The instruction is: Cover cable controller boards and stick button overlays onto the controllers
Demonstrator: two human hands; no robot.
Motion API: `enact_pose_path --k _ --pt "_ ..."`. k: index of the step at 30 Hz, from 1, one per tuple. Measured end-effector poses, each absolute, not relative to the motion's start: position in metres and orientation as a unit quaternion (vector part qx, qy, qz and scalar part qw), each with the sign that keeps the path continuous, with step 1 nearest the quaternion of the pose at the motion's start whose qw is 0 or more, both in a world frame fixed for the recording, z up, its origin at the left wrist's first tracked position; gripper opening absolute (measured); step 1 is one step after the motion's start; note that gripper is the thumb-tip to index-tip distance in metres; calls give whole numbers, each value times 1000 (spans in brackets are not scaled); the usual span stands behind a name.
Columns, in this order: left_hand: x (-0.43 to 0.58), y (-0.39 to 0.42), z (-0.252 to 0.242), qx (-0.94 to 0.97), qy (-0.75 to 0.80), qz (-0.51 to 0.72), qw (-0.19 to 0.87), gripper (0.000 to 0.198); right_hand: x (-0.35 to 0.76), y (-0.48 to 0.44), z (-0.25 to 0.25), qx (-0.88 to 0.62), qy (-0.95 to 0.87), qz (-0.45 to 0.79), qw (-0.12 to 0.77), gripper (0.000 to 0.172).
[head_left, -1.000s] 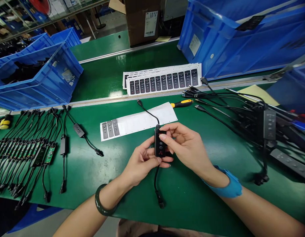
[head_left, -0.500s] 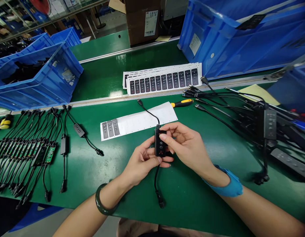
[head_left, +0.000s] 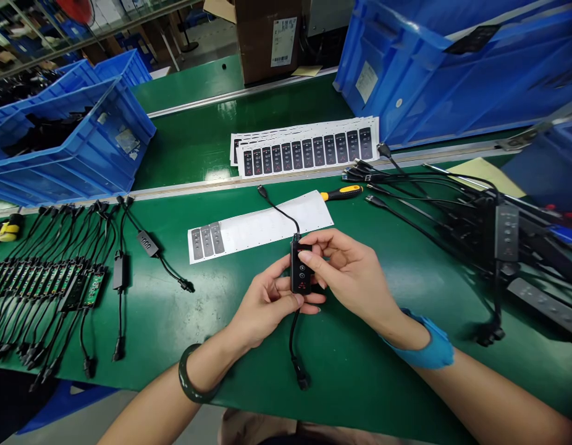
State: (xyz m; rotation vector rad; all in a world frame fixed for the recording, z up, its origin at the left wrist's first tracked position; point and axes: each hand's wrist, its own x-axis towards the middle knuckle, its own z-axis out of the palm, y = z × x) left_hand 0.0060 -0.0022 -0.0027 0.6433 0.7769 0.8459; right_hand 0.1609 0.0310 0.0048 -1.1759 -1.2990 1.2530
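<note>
Between my hands is a black inline cable controller [head_left: 300, 279], its face marked with plus, minus and red symbols. One cable runs from its top across the label sheet, another hangs from its bottom to a plug. My left hand [head_left: 270, 303] is closed around its lower part, thumb at the bottom edge. My right hand [head_left: 346, 269] grips the upper part, with the thumb pressed on the face and covering some of it. Behind them lies a white label sheet [head_left: 272, 224] bearing three dark labels at its left end.
A yellow-black screwdriver [head_left: 344, 193] lies behind the sheet. More label sheets [head_left: 309, 151] are stacked farther back. Cabled circuit boards [head_left: 92, 289] line the left, and finished-looking controllers [head_left: 506, 232] with cables pile up right. Blue bins [head_left: 73, 164] and a cardboard box [head_left: 265, 43] stand behind.
</note>
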Motion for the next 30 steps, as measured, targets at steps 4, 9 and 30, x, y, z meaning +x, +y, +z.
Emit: enact_pose_path --k 4,9,30 --pt "7 -3 -2 299 370 392 787 63 161 30 4 -485 -539 504 470 17" --pt "7 -3 -2 311 379 393 778 64 160 30 1 -490 -552 483 472 17" --pt "9 -2 0 361 394 394 748 38 159 34 -5 -459 -603 569 318 79"
